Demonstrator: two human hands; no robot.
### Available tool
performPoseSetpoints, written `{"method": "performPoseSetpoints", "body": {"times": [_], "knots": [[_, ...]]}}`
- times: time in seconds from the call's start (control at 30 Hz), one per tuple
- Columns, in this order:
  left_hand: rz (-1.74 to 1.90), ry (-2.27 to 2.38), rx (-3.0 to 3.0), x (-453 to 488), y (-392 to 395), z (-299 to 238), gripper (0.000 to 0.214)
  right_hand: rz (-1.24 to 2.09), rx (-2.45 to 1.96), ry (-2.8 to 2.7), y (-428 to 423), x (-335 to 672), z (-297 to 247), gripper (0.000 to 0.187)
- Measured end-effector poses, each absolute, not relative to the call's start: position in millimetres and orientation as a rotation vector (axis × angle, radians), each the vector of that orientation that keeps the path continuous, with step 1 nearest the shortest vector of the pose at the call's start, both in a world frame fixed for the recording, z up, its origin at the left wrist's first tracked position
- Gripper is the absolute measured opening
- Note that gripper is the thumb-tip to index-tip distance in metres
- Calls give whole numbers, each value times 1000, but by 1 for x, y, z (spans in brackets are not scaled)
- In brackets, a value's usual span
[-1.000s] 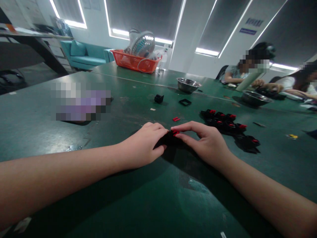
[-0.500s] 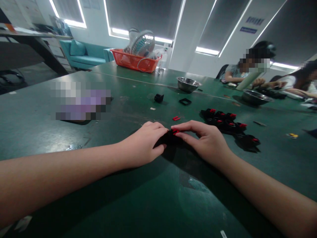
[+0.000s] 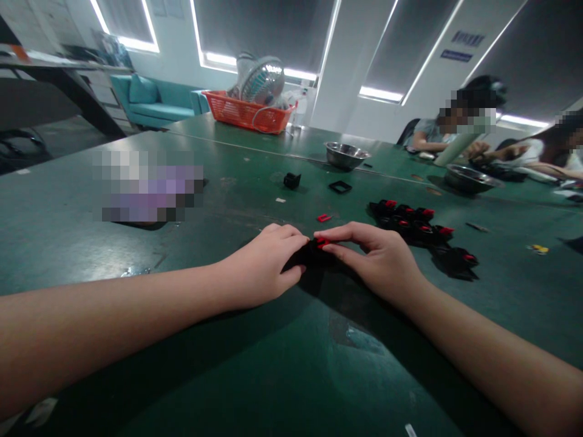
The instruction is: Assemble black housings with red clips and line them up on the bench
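Both my hands rest on the green table [image 3: 255, 364] and meet over a small black part with a red tab [image 3: 319, 247]. My left hand [image 3: 266, 267] curls its fingers around the part's left side. My right hand [image 3: 378, 258] pinches the right side, fingertips by the red tab. Most of the part is hidden under my fingers. To the right lies a cluster of several similar black parts with red tabs [image 3: 421, 229]. A loose red piece [image 3: 323, 218] lies just beyond my hands.
Farther back sit a black block [image 3: 292, 179], a black frame [image 3: 340, 187], two steel bowls [image 3: 346, 155] [image 3: 469, 178] and an orange basket with a fan [image 3: 248, 112]. Two other people sit working at the far right [image 3: 460, 130]. A blurred patch lies at left.
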State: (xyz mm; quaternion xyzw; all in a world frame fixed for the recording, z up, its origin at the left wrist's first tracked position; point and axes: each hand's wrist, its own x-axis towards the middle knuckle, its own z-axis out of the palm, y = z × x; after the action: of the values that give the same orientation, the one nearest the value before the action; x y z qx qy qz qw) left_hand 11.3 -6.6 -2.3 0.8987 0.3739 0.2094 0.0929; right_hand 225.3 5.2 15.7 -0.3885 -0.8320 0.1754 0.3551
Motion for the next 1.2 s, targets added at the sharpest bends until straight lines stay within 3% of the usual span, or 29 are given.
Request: {"method": "performPoseSetpoints", "body": {"times": [1.2], "knots": [[606,1111,2651,11,-8,0,30,402,-940,-2197,5,225,17,12]]}}
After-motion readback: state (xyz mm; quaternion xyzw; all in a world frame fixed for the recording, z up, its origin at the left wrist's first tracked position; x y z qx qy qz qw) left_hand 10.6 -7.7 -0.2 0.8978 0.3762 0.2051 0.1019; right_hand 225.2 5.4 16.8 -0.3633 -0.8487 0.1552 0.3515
